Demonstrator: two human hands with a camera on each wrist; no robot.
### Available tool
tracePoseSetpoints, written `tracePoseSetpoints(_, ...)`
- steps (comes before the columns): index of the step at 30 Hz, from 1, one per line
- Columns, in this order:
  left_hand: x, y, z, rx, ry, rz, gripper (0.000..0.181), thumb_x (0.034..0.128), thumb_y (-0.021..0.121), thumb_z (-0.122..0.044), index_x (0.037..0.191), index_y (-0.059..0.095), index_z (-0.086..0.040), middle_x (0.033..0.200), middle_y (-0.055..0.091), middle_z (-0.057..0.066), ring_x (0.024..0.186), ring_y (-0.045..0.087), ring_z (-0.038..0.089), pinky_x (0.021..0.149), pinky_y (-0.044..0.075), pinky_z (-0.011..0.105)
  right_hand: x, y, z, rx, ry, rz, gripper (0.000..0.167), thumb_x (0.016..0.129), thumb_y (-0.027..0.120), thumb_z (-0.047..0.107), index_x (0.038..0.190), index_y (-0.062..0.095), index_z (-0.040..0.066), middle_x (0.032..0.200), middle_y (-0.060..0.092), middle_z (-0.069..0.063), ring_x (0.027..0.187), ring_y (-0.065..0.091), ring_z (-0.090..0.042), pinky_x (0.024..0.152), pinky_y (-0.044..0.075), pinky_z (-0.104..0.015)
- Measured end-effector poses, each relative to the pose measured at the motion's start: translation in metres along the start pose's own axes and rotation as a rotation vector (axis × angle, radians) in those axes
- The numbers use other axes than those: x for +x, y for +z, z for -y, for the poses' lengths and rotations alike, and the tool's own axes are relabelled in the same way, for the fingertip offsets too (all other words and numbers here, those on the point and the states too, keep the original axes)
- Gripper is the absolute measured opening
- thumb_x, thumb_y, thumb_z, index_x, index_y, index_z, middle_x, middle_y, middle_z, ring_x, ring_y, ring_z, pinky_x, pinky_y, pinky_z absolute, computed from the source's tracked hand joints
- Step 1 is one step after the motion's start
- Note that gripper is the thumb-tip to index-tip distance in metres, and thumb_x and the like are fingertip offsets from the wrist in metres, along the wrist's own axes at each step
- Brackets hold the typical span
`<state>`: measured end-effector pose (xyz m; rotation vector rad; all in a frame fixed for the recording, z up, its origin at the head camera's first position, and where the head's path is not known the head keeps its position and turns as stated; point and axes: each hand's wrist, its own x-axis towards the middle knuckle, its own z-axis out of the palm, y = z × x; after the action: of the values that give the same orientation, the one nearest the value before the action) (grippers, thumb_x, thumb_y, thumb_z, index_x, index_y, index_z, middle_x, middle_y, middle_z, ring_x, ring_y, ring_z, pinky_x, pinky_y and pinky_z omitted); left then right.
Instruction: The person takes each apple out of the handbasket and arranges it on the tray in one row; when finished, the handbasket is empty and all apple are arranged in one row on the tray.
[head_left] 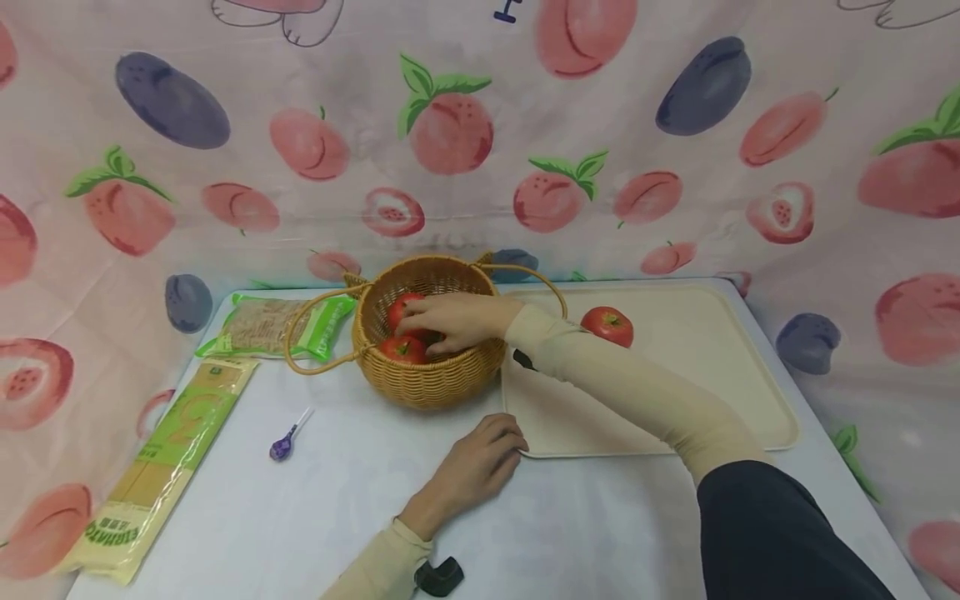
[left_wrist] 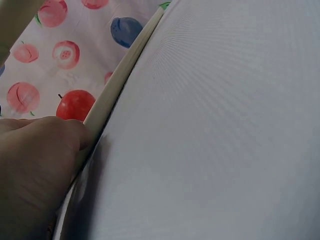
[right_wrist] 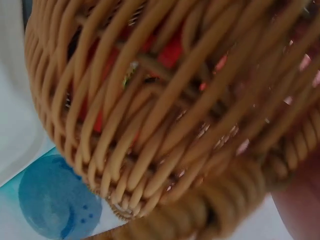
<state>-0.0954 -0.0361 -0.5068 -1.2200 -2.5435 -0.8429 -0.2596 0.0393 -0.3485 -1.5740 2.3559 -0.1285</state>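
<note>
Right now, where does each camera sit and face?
Head: on the head, facing forward and down at the basket and tray; left hand and right hand show.
Left wrist: on that wrist, looking along the tray's edge; part of the left hand shows.
Right wrist: on that wrist, facing the basket's weave closely; possibly blurred skin at right.
Head and left wrist share the tray.

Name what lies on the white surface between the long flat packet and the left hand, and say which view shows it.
A purple lollipop lies between the long flat packet and the left hand; the head view shows it.
</note>
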Motion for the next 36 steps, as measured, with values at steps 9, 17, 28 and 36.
tracePoseSetpoints(9, 0.002, -0.001, -0.002, 0.002, 0.014, -0.003, 0.012, 0.0923, 0.057, -0.016, 0.102, 0.064, -0.019, 0.112, 0.057, -0.005, 0.122, 0.047, 0.012, 0.101, 0.045, 0.025, 0.014, 0.009, 0.003, -0.146, -0.066, 0.088, 0.054, 0.093, 0.058, 0.024, 0.143, 0.038, 0.024, 0.143, 0.037, -0.002, 0.109, 0.055, -0.014, 0.088, 0.050, -0.027)
tracePoseSetpoints(17, 0.005, 0.004, -0.005, -0.023, 0.023, -0.003, 0.013, 0.0930, 0.055, -0.016, 0.102, 0.063, -0.020, 0.112, 0.057, -0.006, 0.119, 0.048, 0.010, 0.099, 0.045, 0.022, 0.019, 0.020, 0.000, -0.206, -0.078, 0.167, 0.053, 0.098, 0.048, 0.028, 0.148, 0.030, 0.024, 0.155, 0.024, -0.002, 0.128, 0.045, -0.019, 0.094, 0.048, -0.029)
tracePoseSetpoints(28, 0.002, 0.000, -0.004, 0.008, 0.018, -0.008, 0.012, 0.0923, 0.056, -0.015, 0.100, 0.063, -0.020, 0.112, 0.057, -0.005, 0.117, 0.049, 0.010, 0.099, 0.045, 0.022, 0.027, 0.025, 0.000, -0.112, -0.091, 0.159, 0.052, 0.099, 0.043, 0.032, 0.149, 0.029, 0.022, 0.154, 0.023, -0.007, 0.100, 0.060, -0.016, 0.091, 0.048, -0.028)
tracePoseSetpoints(36, 0.002, 0.000, -0.001, 0.005, 0.029, -0.043, 0.011, 0.0910, 0.058, -0.014, 0.098, 0.063, -0.019, 0.109, 0.057, -0.004, 0.115, 0.050, 0.010, 0.101, 0.044, 0.024, 0.032, 0.026, 0.001, -0.067, 0.040, 0.254, 0.055, 0.100, 0.038, 0.039, 0.150, 0.017, 0.037, 0.157, 0.014, -0.011, 0.075, 0.060, -0.013, 0.072, 0.049, -0.024)
